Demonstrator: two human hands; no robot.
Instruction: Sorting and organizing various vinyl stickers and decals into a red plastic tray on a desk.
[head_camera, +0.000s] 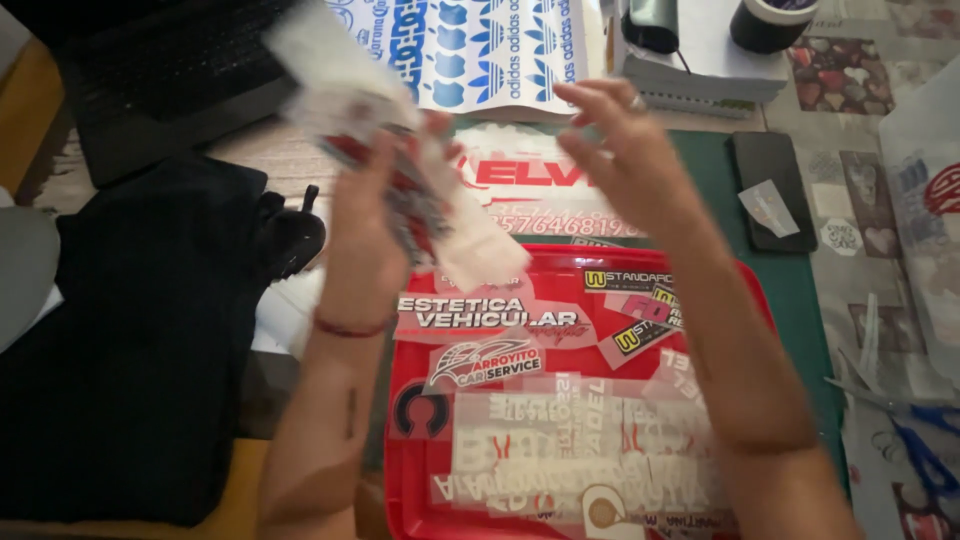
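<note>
Blurred red-and-white sticker sheets (420, 190) clutched in left hand (365, 240) — right hand (625, 160) empty, fingers spread.

Sticker stack (420, 190), white backing w/ red print, blurred, held up tilted above red tray (400, 470) w/ loose stickers.

Soft even light, no hard shadows. My left hand (365, 235) and its sticker bundle (400, 150) smear with motion blur; frame slightly soft.
</note>
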